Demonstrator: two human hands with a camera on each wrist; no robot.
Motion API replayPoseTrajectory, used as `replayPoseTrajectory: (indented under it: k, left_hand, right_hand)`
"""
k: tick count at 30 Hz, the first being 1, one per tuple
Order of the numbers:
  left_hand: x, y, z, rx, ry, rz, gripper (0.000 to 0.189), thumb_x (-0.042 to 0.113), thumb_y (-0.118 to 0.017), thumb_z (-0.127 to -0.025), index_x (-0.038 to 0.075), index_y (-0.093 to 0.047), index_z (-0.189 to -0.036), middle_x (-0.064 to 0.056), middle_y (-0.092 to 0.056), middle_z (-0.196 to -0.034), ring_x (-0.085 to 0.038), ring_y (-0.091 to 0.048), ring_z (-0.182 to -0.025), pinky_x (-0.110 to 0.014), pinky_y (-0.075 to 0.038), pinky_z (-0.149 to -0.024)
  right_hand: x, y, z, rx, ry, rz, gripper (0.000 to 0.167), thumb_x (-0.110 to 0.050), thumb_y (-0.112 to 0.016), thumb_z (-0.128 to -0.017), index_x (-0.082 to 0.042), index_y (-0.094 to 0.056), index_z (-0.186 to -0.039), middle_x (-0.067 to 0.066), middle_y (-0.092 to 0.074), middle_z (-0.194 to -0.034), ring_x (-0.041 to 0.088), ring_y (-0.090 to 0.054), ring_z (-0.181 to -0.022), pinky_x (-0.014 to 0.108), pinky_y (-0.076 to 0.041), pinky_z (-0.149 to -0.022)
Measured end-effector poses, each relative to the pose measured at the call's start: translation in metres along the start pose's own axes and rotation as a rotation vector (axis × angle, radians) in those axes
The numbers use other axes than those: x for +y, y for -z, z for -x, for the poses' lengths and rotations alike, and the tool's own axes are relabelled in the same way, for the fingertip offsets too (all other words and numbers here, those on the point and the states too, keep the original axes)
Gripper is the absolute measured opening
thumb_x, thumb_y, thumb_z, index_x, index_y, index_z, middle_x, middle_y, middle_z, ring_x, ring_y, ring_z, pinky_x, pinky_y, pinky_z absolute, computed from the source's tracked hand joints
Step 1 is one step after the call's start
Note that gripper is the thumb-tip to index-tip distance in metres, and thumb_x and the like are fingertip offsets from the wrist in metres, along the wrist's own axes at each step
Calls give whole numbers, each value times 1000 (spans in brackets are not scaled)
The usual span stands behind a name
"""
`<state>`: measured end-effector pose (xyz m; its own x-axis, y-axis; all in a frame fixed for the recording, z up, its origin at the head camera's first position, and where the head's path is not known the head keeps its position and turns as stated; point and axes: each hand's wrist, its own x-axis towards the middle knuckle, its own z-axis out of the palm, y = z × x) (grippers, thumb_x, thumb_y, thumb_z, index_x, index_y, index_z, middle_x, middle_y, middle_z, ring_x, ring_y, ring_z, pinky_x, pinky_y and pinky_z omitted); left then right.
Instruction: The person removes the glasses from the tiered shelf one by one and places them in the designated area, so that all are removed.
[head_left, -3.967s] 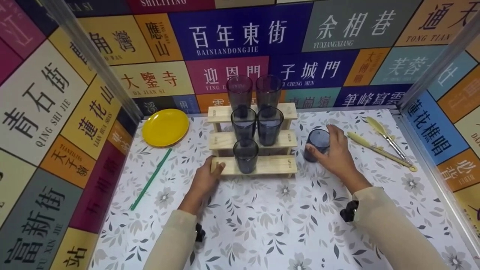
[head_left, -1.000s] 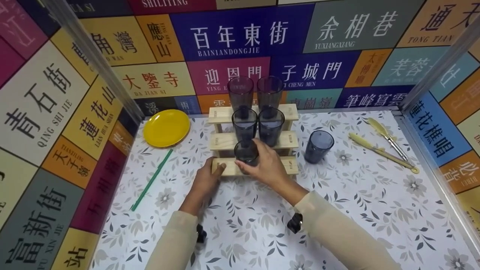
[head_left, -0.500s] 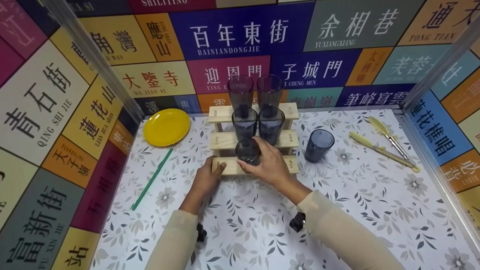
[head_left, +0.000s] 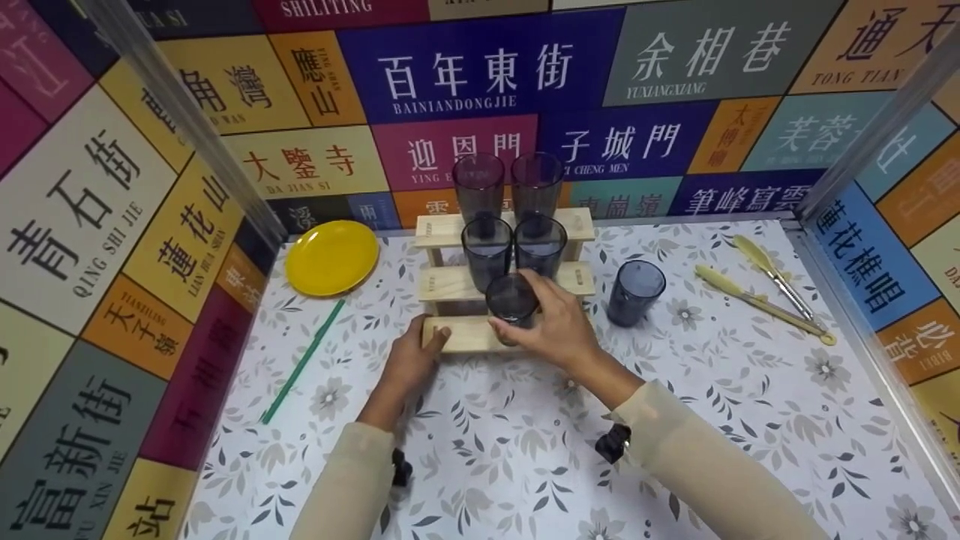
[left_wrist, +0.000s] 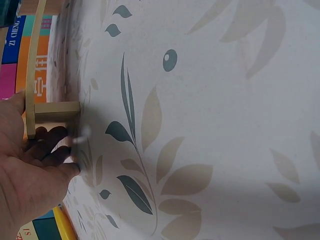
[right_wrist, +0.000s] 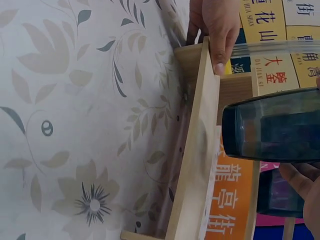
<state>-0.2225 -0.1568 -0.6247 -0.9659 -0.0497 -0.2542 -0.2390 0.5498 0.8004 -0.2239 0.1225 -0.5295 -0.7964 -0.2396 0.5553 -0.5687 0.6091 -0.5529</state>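
Observation:
My right hand [head_left: 559, 322] grips a dark smoky drinking glass [head_left: 511, 296] between thumb and fingers. In the right wrist view a gap shows between that glass's base [right_wrist: 231, 131] and the lowest step. My left hand [head_left: 409, 356] pinches the left end of the bottom step of a three-tier wooden rack [head_left: 466, 334], thumb on top and fingers beneath. Behind the held glass, two similar glasses stand on the middle step, the left one [head_left: 486, 251] partly overlapped. Two more glasses, one of them at the right [head_left: 537, 184], stand on the top step.
Another smoky glass [head_left: 635, 292] stands on the flower-patterned table right of the rack. Farther right lie yellow-tipped tongs [head_left: 765, 300]. At the left are a yellow plate [head_left: 332, 257] and a green straw-like stick [head_left: 302, 361]. Patterned wall panels [head_left: 480, 67] close off the back and sides.
My right hand has let go of the glass on the table, moved left, gripped the front glass, then lifted it from the bottom step and shifted it slightly right. My left hand stays put.

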Motion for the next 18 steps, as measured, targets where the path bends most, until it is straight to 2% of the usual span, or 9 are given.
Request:
replayPoseTrajectory:
  k: [3, 7, 11, 18]
  left_hand:
    - [0, 1, 0, -4, 8, 9, 82, 62, -59, -110, 14, -37, -173, -18, -48, -173, -37, -47, -161, -53, -35, -134]
    - [0, 2, 0, 8, -15, 7, 79, 58, -61, -111, 13, -39, -171, -21, -52, -169, -38, -51, -158, -53, -38, -133]
    - [0, 2, 1, 9, -23, 5, 76, 55, -62, -111, 12, -40, -170, -21, -54, -168, -37, -52, -157, -53, -39, -131]
    - [1, 1, -1, -6, 0, 21, 77, 57, -61, -111, 13, -39, -171, -18, -50, -172, -35, -48, -160, -52, -36, -134]
  right_hand:
    - [1, 5, 0, -2, 16, 2, 82, -46, -98, -83, 0, -66, -144, 20, -79, -127, 38, -79, -112, 49, -67, -96]
    - [2, 12, 1, 2, 37, 18, 83, -45, -98, -82, 1, -66, -143, 21, -79, -131, 40, -79, -118, 51, -65, -100]
    - [6, 20, 5, 22, 40, 44, 84, -44, -100, -80, 1, -67, -142, 23, -79, -129, 43, -79, -115, 55, -65, -97]
    - [14, 38, 9, 32, 28, 58, 84, -43, -100, -78, 0, -67, -143, 22, -79, -130, 44, -78, -115, 58, -64, -96]
